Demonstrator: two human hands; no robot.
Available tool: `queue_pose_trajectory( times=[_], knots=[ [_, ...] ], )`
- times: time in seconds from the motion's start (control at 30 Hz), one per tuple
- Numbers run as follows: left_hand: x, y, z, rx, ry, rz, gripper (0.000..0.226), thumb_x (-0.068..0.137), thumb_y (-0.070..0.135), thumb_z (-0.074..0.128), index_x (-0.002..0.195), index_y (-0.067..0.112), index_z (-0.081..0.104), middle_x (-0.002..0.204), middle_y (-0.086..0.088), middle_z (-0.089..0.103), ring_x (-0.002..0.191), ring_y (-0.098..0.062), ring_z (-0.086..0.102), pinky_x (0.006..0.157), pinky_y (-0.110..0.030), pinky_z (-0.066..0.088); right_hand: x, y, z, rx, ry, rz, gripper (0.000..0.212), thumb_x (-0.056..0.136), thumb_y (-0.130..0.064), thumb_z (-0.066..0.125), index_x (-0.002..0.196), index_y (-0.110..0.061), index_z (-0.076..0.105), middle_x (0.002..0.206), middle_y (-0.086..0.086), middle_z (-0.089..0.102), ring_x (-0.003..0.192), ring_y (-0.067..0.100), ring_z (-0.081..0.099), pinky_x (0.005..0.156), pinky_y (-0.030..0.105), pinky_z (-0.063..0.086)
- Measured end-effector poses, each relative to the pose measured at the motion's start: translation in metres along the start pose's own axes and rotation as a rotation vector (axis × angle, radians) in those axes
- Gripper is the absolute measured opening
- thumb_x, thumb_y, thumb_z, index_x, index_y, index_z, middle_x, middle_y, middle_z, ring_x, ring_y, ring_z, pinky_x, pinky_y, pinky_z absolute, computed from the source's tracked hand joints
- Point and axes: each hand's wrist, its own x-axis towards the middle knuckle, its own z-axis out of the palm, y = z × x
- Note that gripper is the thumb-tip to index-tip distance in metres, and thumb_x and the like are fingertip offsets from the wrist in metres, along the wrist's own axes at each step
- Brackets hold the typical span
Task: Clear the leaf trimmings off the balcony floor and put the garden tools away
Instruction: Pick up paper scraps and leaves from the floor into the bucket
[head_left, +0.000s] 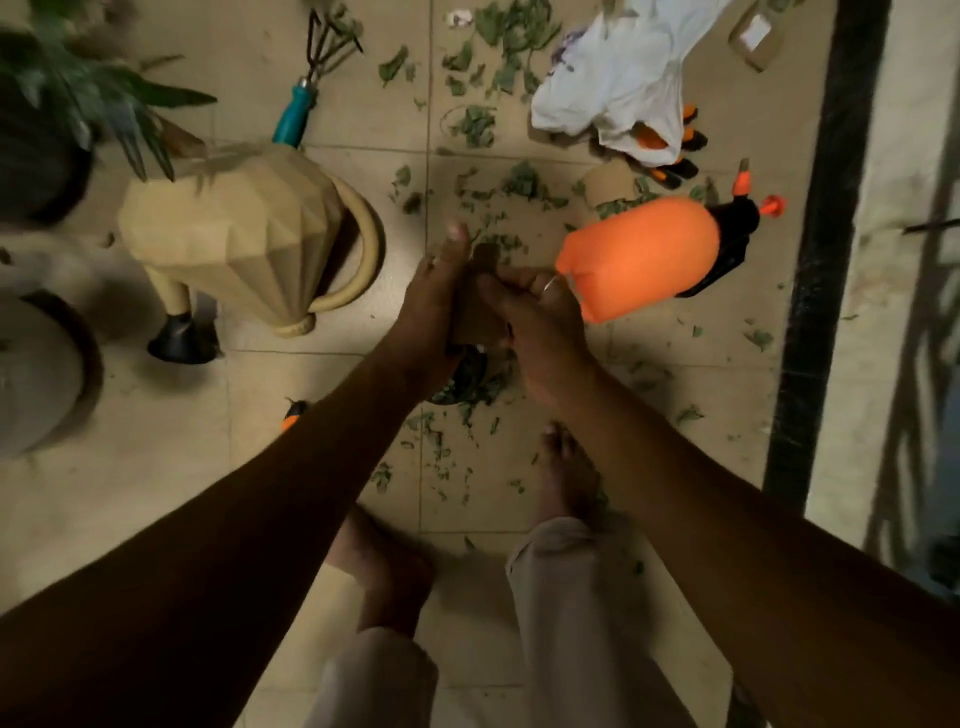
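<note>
While left hand (434, 306) and right hand (537, 327) both grip a brown cardboard piece (480, 309) between them, leaf trimmings (498, 202) lie scattered on the tiles (311, 467) near the orange sprayer (644, 260): gathering step judged early; next, card edge flush down, scrape into one pile.

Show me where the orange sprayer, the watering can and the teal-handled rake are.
orange sprayer (641, 265), head view, middle of its orange tank.
watering can (228, 234), head view, faceted beige body.
teal-handled rake (294, 117), head view, on the teal handle.
</note>
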Motion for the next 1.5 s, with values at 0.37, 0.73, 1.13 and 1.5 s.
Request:
queue_pose_trajectory(
  times=[0.37, 0.73, 1.13, 1.5],
  knots=[
    [0.016, 0.025, 0.028, -0.168, 0.06, 0.013, 0.009, 0.101, 0.003, 0.054, 0.11, 0.006, 0.053, 0.097, -0.018, 0.063, 0.078, -0.025, 0.069, 0.063, -0.036, 0.06, 0.016, -0.075, -0.033, -0.41, -0.122, -0.112, 0.005, 0.092, -0.018, 0.073, 0.092, -0.015, 0.076, 0.087, 0.003, 0.077, 0.085, 0.015, 0.074, 0.075, 0.029, 0.06],
    [0.103, 0.007, 0.065, -0.163, 0.197, -0.06, 0.028, 0.084, -0.005, 0.045, 0.071, 0.019, 0.047, 0.075, -0.01, 0.06, 0.051, -0.021, 0.051, 0.049, -0.024, 0.04, 0.17, -0.098, -0.112, -1.112, 0.136, -0.509, 0.025, 0.091, -0.014, 0.052, 0.096, -0.007, 0.076, 0.118, 0.015, 0.065, 0.115, 0.025, 0.057, 0.099, 0.034, 0.047],
    [0.136, -0.007, 0.054, -0.059, 0.34, -0.156, 0.02, 0.097, 0.014, 0.059, 0.083, 0.022, 0.048, 0.062, 0.002, 0.037, 0.049, -0.014, 0.032, 0.045, -0.021, 0.028, 0.193, -0.054, -0.129, -1.951, -0.93, -1.304, 0.036, 0.081, 0.007, 0.063, 0.057, -0.015, 0.048, 0.053, 0.008, 0.043, 0.047, 0.026, 0.044, 0.056, 0.03, 0.044],
    [0.168, -0.01, 0.049, -0.117, 0.312, -0.091, 0.017, 0.103, 0.002, 0.051, 0.117, 0.012, 0.054, 0.086, -0.015, 0.067, 0.066, -0.024, 0.066, 0.049, -0.031, 0.053, 0.2, -0.026, -0.129, -1.892, -1.104, -0.667, 0.028, 0.077, -0.025, 0.062, 0.052, -0.023, 0.048, 0.046, -0.001, 0.045, 0.037, 0.014, 0.038, 0.043, 0.017, 0.03]
  ],
)
